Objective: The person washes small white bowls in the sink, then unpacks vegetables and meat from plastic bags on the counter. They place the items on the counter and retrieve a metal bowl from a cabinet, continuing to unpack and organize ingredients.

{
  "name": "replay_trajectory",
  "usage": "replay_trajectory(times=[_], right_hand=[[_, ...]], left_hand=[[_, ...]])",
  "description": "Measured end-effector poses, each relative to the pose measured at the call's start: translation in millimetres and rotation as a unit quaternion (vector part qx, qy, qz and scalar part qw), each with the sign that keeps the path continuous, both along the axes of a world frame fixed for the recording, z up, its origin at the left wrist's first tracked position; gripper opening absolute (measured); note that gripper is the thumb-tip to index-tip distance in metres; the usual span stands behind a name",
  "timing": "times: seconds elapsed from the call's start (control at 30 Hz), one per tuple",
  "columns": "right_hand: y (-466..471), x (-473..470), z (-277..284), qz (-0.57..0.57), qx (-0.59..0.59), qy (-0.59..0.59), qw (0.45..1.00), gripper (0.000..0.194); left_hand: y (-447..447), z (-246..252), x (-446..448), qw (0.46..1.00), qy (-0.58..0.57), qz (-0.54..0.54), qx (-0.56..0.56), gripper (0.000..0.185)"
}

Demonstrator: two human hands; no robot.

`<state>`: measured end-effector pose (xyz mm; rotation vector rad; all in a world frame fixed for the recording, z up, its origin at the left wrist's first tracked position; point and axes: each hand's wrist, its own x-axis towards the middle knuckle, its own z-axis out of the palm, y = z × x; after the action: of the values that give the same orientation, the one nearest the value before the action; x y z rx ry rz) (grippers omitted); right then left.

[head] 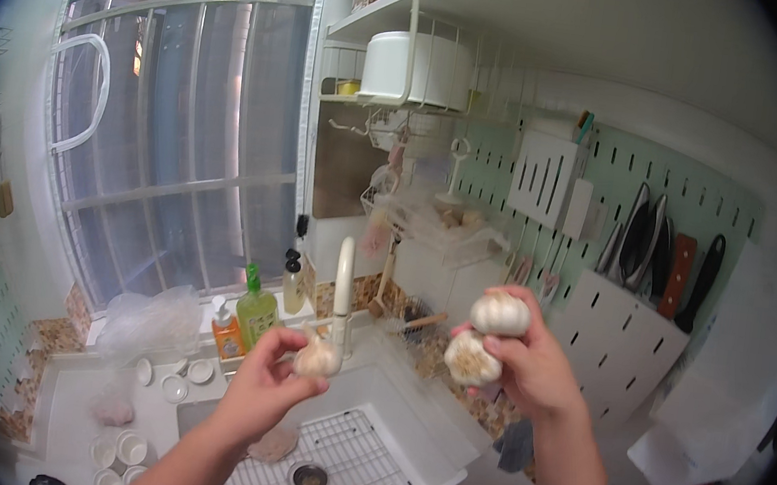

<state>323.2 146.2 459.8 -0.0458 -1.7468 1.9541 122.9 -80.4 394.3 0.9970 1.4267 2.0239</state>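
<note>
Between the thumb and fingers of my left hand [268, 380] is a garlic bulb [319, 360], held up in front of the faucet [343, 295]. My right hand [537, 362] grips two more bulbs: a white garlic bulb [500, 314] on top, and below it a garlic bulb [472, 359] with its brownish root end turned to me. Both hands are raised above the white sink [382, 383]. A wire rack [363, 450] lines the sink's bottom around the drain [309, 478]. Partly behind my left forearm, a round pinkish thing [274, 443] lies in the sink.
Behind the sink stand a green bottle [256, 310] and an orange pump bottle [227, 332]. Small white cups [131, 447] and lids [174, 388] sit on the left counter near a clear plastic bag [153, 323]. Knives [644, 234] hang in a rack at right, below a shelf [417, 6].
</note>
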Motion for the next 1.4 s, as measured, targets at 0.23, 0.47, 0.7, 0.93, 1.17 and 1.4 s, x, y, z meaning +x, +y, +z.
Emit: replay_trajectory(times=[0.23,0.47,0.7,0.93,1.17,1.4], right_hand=[[24.3,17.7,-7.3,-0.040,-0.003,0.092,0.995,0.052],[54.4,-26.2,44.8,-0.214,0.168,0.170,0.947,0.046],[89.2,-91.4,66.7,-0.396,0.481,0.106,0.775,0.050],[89.4,-129.4,75.8,-0.412,0.560,0.119,0.709,0.056],[92.5,-153.8,76.8,-0.370,0.607,0.153,0.686,0.056],[106.6,-160.5,59.9,-0.352,0.659,0.074,0.661,0.053]], left_hand=[[180.8,103.0,-66.2,0.962,0.266,0.039,-0.039,0.046],[294.1,135.7,-90.0,0.848,0.511,0.011,-0.139,0.051],[288.2,142.7,-112.7,0.821,0.542,-0.020,-0.178,0.050],[251.3,140.7,-96.8,0.725,0.607,0.080,-0.314,0.098],[247.8,130.8,-114.5,0.693,0.610,0.178,-0.341,0.118],[253.6,131.1,-137.1,0.671,0.622,0.308,-0.262,0.099]])
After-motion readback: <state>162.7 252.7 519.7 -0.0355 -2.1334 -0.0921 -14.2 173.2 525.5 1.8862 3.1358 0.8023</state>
